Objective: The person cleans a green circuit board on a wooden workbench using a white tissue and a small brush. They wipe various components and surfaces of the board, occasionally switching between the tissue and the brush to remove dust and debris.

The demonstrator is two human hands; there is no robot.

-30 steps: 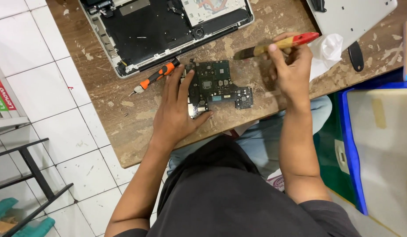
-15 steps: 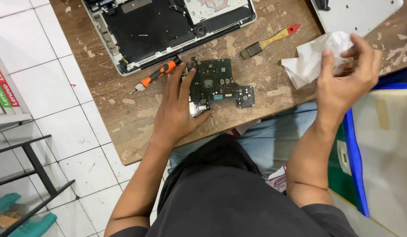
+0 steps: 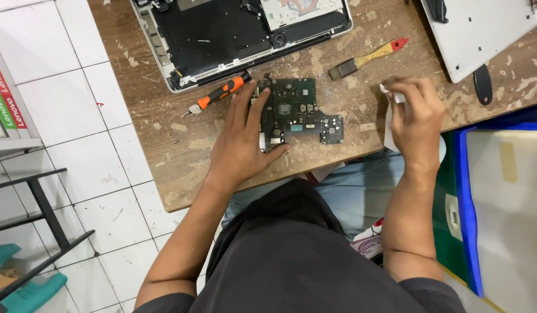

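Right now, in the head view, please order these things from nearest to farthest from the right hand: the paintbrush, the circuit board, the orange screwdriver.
From the right hand, which holds a white tissue:
1. Paintbrush, just above and to its left on the table.
2. Circuit board, farther left, under the left hand.
3. Orange screwdriver, farthest left, beside the open laptop.

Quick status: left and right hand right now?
Left hand: open, fingers spread flat on the dark green circuit board.
Right hand: closed, holding a white crumpled tissue.
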